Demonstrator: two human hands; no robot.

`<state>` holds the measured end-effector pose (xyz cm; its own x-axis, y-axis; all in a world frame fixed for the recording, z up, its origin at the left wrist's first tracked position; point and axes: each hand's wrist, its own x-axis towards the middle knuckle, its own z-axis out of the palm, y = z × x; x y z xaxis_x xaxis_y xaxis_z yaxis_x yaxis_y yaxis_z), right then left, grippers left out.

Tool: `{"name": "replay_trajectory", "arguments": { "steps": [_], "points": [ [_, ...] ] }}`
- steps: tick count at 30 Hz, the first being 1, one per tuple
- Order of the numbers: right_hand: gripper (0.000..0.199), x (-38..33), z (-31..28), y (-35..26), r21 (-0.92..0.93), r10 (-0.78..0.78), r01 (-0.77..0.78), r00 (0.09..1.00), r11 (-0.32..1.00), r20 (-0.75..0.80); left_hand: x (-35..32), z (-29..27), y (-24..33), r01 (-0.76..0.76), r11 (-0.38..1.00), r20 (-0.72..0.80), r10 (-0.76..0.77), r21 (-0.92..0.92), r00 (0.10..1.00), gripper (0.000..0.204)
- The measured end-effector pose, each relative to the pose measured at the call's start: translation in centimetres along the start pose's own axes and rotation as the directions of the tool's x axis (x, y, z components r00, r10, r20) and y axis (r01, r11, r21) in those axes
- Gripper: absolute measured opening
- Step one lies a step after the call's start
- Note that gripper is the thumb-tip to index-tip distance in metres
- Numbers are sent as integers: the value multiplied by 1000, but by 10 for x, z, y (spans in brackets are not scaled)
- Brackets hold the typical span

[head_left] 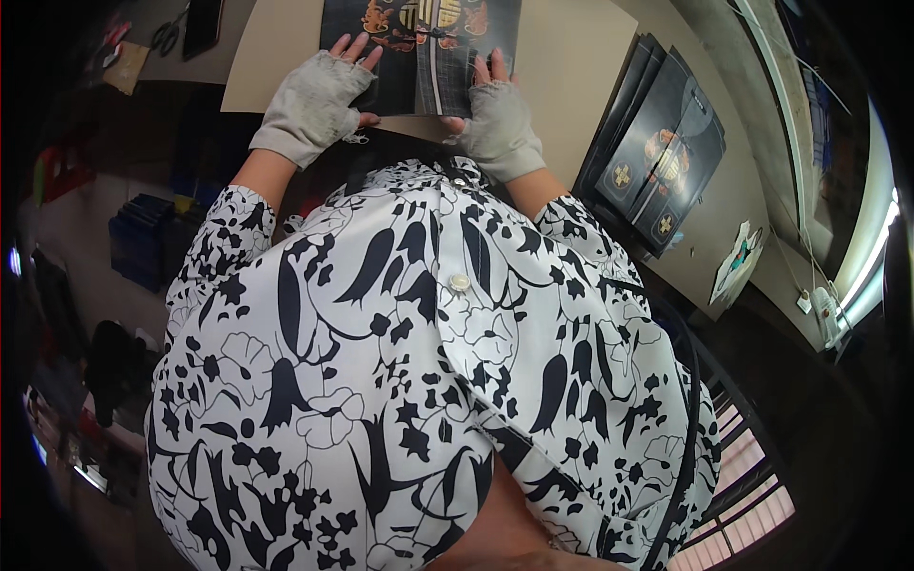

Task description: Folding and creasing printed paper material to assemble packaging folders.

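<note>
Beige table (571, 57), gloved left hand (314, 100) and right hand (495, 124) flat on dark printed sheet (419, 57), stack of sheets (657, 152) beside.

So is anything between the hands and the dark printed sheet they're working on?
Nothing visible. The left hand and right hand, both in grey fingerless gloves, already rest directly on the dark printed sheet lying on the tan table.

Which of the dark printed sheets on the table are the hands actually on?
The one at the table's near edge, under both gloved hands: left hand, right hand. The other dark sheets lie fanned in a stack off to the right, untouched.
</note>
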<state>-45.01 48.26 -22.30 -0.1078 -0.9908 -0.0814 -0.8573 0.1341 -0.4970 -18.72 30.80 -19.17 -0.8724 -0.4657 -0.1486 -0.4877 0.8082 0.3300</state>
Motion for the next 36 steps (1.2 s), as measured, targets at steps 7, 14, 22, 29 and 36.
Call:
{"name": "replay_trajectory", "arguments": {
  "steps": [7, 14, 22, 29, 36],
  "points": [
    [112, 6, -2, -2, -43, 0, 0, 1000, 999, -1, 2, 9, -4, -88, 996, 70, 87, 13, 994, 76],
    [109, 6, 4, 4, -90, 22, -24, 1000, 996, -17, 3, 13, 23, -216, 976, 62, 214, 30, 975, 71],
    [99, 1, 2, 15, -11, 29, -31, 994, 999, -109, 2, 34, 50, -17, 998, -137, 9, -59, 991, 53],
    [54, -39, 11, 44, 787, 850, -468, 511, 401, -129, -15, 31, 25, 17, 982, -328, -79, -188, 941, 45],
    [69, -70, -38, 50, 543, 573, -647, 193, -536, 796, -44, 55, 9, 294, 235, -155, -951, -926, 269, 20]
  ]
}}
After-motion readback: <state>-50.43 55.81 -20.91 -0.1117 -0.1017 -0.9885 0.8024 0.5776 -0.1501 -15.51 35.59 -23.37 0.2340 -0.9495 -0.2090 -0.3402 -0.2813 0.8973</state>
